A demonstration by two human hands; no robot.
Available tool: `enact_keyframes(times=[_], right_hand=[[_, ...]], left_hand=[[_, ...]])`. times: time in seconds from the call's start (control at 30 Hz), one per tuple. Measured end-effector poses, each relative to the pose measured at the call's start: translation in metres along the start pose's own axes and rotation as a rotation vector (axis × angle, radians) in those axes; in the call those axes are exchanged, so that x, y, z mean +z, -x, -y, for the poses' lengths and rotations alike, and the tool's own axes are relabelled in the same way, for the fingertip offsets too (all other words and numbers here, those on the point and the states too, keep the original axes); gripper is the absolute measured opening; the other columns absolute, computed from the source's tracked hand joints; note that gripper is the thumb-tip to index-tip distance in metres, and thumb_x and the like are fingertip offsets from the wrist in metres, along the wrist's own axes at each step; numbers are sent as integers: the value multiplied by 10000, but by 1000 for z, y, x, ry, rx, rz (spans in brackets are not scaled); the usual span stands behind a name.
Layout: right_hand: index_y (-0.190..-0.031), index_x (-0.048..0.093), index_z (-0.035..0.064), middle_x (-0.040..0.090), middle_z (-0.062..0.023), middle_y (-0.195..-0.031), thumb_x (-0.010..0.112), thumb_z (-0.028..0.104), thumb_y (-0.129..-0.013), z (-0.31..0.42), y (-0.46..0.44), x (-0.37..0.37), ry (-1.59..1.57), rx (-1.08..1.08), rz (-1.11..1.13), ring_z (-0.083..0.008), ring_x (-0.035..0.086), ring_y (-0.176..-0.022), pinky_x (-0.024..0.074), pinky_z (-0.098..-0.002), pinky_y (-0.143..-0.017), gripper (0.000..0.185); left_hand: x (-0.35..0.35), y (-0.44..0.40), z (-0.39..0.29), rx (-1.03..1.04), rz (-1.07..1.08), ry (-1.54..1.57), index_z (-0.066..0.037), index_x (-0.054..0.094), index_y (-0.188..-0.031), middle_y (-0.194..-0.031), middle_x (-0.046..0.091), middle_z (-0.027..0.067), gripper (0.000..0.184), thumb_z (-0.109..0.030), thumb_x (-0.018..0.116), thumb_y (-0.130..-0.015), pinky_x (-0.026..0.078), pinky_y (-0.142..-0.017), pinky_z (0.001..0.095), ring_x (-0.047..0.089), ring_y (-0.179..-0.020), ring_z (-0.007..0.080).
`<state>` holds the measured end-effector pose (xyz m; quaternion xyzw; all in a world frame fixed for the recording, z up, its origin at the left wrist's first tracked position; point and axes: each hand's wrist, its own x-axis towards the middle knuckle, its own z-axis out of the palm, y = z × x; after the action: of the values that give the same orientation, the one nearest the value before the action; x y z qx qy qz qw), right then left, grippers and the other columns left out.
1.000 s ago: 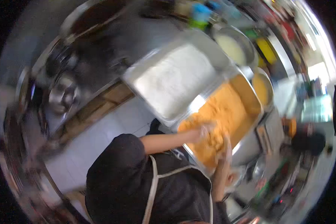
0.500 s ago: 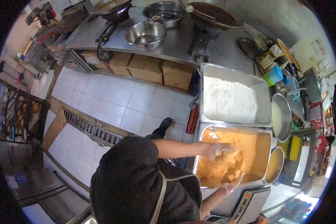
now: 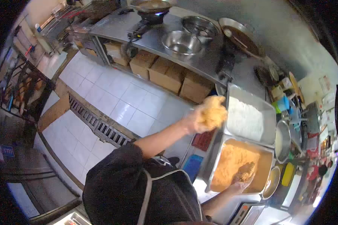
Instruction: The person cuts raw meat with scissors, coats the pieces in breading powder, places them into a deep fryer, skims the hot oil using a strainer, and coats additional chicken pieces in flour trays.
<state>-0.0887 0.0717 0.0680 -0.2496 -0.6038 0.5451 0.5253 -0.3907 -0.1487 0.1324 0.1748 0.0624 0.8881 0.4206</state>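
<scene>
My left hand, in a clear plastic glove, is raised left of the trays, its fingers closed around a large piece of food coated in orange breadcrumbs. Lower down, my right hand is inside a metal tray of orange breadcrumbs, near its front edge. A darker crumb-coated piece rests against its fingers, which curl around it. Part of that piece's underside and the fingertips are hidden. Just beyond lies a second metal tray with white flour.
A bowl of pale batter and a bowl of yellow liquid stand right of the trays. A scale sits nearby. Across the tiled floor, a steel counter carries bowls, pans and a lit burner, with cardboard boxes beneath.
My left hand has risen out of the breadcrumb tray, up and left, with a coated piece in it. My right hand has stayed at the tray. The view has turned and shifted.
</scene>
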Motion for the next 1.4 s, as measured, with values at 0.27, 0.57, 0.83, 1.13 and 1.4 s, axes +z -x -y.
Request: enact_keyframes(times=[0.27, 0.57, 0.83, 1.13, 1.4], right_hand=[[-1213, 488, 8, 585, -135, -1101, 478, 358, -897, 65, 79, 300, 453, -411, 487, -232, 592, -936, 520, -327, -785, 472], [-1195, 523, 9, 601, -142, -1117, 489, 333, -905, 18, 225, 533, -718, 1021, 565, -271, 594, -976, 513, -384, -814, 437], [-1203, 533, 23, 590, -103, -1178, 462, 290, -922, -14, 318, 769, -669, 1289, 679, -258, 580, -1045, 498, -383, -861, 395], [-1159, 527, 28, 597, -125, -1117, 481, 296, -917, 18, 413, 1111, -769, 1240, 988, -292, 589, -936, 521, -380, -764, 364], [-1145, 534, 1, 609, -128, -1106, 411, 218, -947, 36, 482, 1395, -803, 1193, 1112, -294, 599, -997, 504, -380, -870, 319]], left_hand=[[-87, 315, -268, 626, -423, -179, -136, 364, -1302, -1141, 503, 152, 517, -423, 501, -895, 524, -687, 366, 537, -988, 285], [-81, 650, -380, 1262, -753, -176, -183, 416, -1256, -1173, 520, 130, 446, -414, 523, -890, 518, -783, 440, 537, -1003, 323], [-144, 728, -500, 1597, -887, -339, -156, 481, -1163, -1143, 537, 122, 405, -398, 580, -854, 516, -767, 454, 538, -984, 328], [-135, 737, -669, 1650, -984, -366, -41, 463, -1225, -1057, 584, 191, 543, -461, 493, -881, 545, -660, 394, 598, -867, 307], [-242, 792, -820, 1620, -915, -428, -60, 425, -1285, -1096, 564, 223, 561, -476, 421, -909, 542, -663, 428, 574, -958, 353]])
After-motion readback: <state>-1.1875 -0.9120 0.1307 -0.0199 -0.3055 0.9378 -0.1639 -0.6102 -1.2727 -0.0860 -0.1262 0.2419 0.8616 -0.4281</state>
